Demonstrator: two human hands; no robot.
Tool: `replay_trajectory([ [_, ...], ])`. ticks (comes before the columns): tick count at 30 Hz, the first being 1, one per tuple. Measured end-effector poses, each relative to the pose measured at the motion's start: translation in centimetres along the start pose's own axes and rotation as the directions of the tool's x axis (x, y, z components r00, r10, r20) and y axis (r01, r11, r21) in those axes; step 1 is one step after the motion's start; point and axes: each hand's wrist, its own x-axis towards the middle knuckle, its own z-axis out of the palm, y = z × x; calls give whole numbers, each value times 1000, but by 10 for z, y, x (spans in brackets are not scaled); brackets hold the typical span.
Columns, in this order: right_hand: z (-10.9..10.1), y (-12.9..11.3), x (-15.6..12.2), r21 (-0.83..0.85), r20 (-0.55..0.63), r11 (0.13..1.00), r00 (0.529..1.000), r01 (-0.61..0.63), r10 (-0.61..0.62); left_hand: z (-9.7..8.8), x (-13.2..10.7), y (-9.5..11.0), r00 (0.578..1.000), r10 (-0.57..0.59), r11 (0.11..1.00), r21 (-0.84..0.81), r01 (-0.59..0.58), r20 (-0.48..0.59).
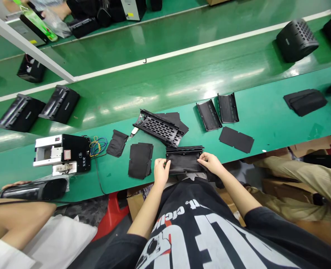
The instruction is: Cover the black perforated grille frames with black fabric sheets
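Note:
At the table's near edge, in front of my body, lies a black curved panel [184, 162] with a smooth dark inner face. My left hand [161, 172] is closed on its left end, thumb on the inside. My right hand [210, 163] pinches its right end between thumb and fingers. Just beyond it, slotted black grille panels [159, 129] rest on dark sheets. Flat black notched sheets [140, 160] are piled left of my left hand. A single notched sheet [236, 139] lies to the right, near two curved black panels [209, 115].
A white-and-black machine [63, 153] with coiled wires stands on the left of the green table [266, 108]. A co-worker at the lower left touches a black cylinder-like housing [36, 189]. Finished-looking black speakers [296, 40] sit on the conveyor [176, 78]. More dark sheets [305, 101] lie far right.

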Motion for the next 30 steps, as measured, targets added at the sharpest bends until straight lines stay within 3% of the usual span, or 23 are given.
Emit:
replay_trajectory([
  [4,0,7,-3,-89,-57,995,997,-53,48,5,4,-6,1000,6,999,-43,-5,24],
  [8,-1,14,-2,-150,-128,979,984,-141,122,5,8,-15,996,-60,988,-139,69,66],
  [18,4,12,2,-194,-146,973,985,-123,95,2,10,-8,997,-56,995,-80,60,51],
  [23,-6,8,-2,-61,-122,995,989,-85,77,-3,7,3,993,-102,984,-143,110,58],
  [30,-24,-1,-4,183,-57,981,995,-69,81,-10,3,15,970,-165,920,-327,216,176],
])
